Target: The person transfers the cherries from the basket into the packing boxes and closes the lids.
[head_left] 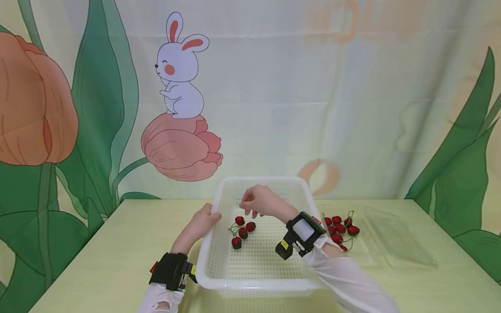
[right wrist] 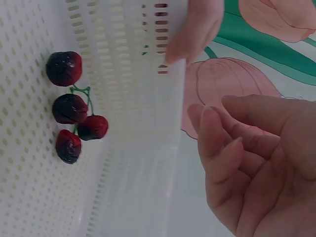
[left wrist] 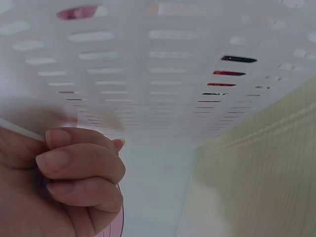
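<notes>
A white perforated plastic basket (head_left: pixel 258 284) stands on the table, with several dark red cherries (head_left: pixel 243 233) on the left of its floor. Some have green stems, clear in the right wrist view on the cherries (right wrist: pixel 69 108). My left hand (head_left: pixel 204 220) grips the basket's left rim; in the left wrist view the fingers of that hand (left wrist: pixel 81 173) curl over the edge. Above the basket, toward its far left part, hovers my right hand (head_left: pixel 266 202). In the right wrist view this hand (right wrist: pixel 261 163) has loosely bent fingers, thumb apart from them, and nothing between.
Right of the basket, a clear plastic box (head_left: pixel 368 254) holds several more cherries (head_left: pixel 340 228), partly hidden behind my right wrist. A clear lid (head_left: pixel 399 237) lies beside it. Behind the pale table (head_left: pixel 129 248) hangs a printed cloth (head_left: pixel 266 108).
</notes>
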`<state>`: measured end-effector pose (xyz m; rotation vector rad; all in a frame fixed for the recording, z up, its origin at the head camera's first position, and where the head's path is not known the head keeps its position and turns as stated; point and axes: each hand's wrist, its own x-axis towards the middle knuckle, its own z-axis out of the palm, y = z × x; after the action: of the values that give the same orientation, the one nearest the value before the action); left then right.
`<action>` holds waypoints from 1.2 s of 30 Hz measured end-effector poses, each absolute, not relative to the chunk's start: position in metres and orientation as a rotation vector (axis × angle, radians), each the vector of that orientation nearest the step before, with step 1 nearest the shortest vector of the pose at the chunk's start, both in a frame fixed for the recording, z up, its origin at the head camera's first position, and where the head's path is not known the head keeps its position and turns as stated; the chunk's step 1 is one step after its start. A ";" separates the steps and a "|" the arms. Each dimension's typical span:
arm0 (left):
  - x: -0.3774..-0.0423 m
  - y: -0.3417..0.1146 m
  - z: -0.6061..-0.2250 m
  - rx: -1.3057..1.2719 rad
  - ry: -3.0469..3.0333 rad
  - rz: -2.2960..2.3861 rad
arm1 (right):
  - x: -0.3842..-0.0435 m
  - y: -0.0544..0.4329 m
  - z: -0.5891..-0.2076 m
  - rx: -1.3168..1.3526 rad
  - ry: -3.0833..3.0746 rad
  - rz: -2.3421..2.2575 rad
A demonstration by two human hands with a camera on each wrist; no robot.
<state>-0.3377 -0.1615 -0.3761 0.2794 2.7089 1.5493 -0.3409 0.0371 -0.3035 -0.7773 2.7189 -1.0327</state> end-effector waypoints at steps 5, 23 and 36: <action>-0.337 -0.161 -0.375 0.274 2.703 1.540 | -0.345 0.028 -0.316 -0.805 2.709 -1.006; -0.333 -0.164 -0.372 0.291 2.721 1.544 | -0.347 0.012 -0.358 -0.817 2.837 -0.807; -0.334 -0.161 -0.374 0.296 2.710 1.549 | -0.352 0.007 -0.374 -0.814 2.952 -0.610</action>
<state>-0.3345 -0.1606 -0.3737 0.2961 2.7098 1.5494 -0.3525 0.0075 -0.3739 -0.8138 2.9517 -0.6096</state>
